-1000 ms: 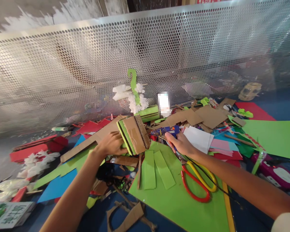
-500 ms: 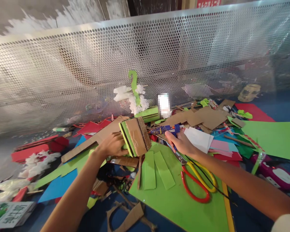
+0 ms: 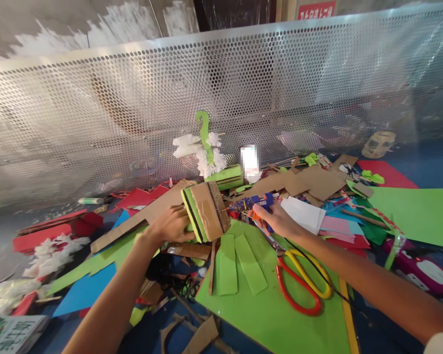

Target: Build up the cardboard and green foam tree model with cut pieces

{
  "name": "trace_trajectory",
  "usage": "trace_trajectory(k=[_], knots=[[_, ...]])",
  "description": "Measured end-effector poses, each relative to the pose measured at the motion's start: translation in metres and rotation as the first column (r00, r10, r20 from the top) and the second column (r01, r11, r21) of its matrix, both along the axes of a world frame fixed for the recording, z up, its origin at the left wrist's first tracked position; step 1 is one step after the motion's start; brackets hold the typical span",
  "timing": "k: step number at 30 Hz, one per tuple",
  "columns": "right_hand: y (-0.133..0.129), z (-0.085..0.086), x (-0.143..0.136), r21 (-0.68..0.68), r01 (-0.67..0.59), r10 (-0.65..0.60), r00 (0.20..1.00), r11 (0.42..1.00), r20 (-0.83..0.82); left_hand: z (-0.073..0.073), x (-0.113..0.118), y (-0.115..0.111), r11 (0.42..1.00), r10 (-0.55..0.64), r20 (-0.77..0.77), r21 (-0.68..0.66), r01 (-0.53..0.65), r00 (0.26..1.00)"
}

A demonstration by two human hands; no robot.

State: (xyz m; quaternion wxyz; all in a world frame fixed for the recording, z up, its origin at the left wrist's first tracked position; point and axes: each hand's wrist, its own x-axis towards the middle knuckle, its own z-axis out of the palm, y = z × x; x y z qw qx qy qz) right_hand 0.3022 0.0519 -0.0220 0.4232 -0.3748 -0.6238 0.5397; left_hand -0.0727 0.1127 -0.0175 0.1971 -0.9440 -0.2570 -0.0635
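- Now the left hand [image 3: 172, 223] is closed on the cardboard block [image 3: 209, 209], gripping it by its green left side, the brown face turned towards the viewer.
- To the block's right, the right hand [image 3: 276, 219] is wrapped around the handle of a blue glue gun [image 3: 248, 202] — the nozzle points at the block's right edge, and whether the tip touches it is hard to tell.
- Two green strips [image 3: 228, 270] lie in front of the block, on a large green sheet [image 3: 273, 319].
- On that sheet, right of the block and nearer the viewer, lie scissors [image 3: 280, 250] with red and yellow handles.
- Just behind the block is a long green piece [image 3: 227, 176] with a dark stripe.
- Flat brown cardboard pieces [image 3: 319, 182] are heaped behind the block, to its right.
- Well left of the block sits a red folded piece [image 3: 44, 238].
- Behind everything, beyond the block, stands a perforated metal screen [image 3: 170, 108].
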Motion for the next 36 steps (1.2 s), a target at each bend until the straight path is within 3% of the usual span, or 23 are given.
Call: trace_trajectory(k=[4, 9, 19, 27, 30, 36], knots=[[0.004, 0.003, -0.001, -0.016, 0.121, -0.122, 0.989, 0.993, -0.082, 0.001, 0.017, -0.008, 0.998, 0.006, -0.009, -0.055, -0.006, 1.000], [0.005, 0.006, 0.001, -0.005, 0.158, -0.158, 0.986, 0.987, -0.042, 0.001, 0.024, -0.013, 1.000, 0.003, -0.011, -0.025, -0.003, 1.000], [0.001, 0.002, 0.001, 0.034, 0.059, -0.061, 0.995, 0.998, 0.076, -0.001, 0.005, -0.003, 0.999, 0.029, -0.065, 0.041, -0.026, 0.997], [0.005, 0.006, 0.000, 0.045, 0.223, -0.221, 0.975, 0.974, -0.033, 0.001, 0.027, -0.011, 0.998, -0.031, -0.093, -0.049, 0.027, 0.995], [0.005, 0.005, 0.002, 0.031, 0.176, -0.177, 0.984, 0.984, 0.008, 0.000, 0.022, -0.008, 0.999, -0.017, -0.073, -0.038, 0.014, 0.997], [0.003, 0.005, 0.011, -0.037, -0.053, 0.056, 0.996, 0.998, 0.064, 0.001, 0.002, -0.001, 0.999, 0.036, -0.019, -0.001, -0.036, 0.999]])
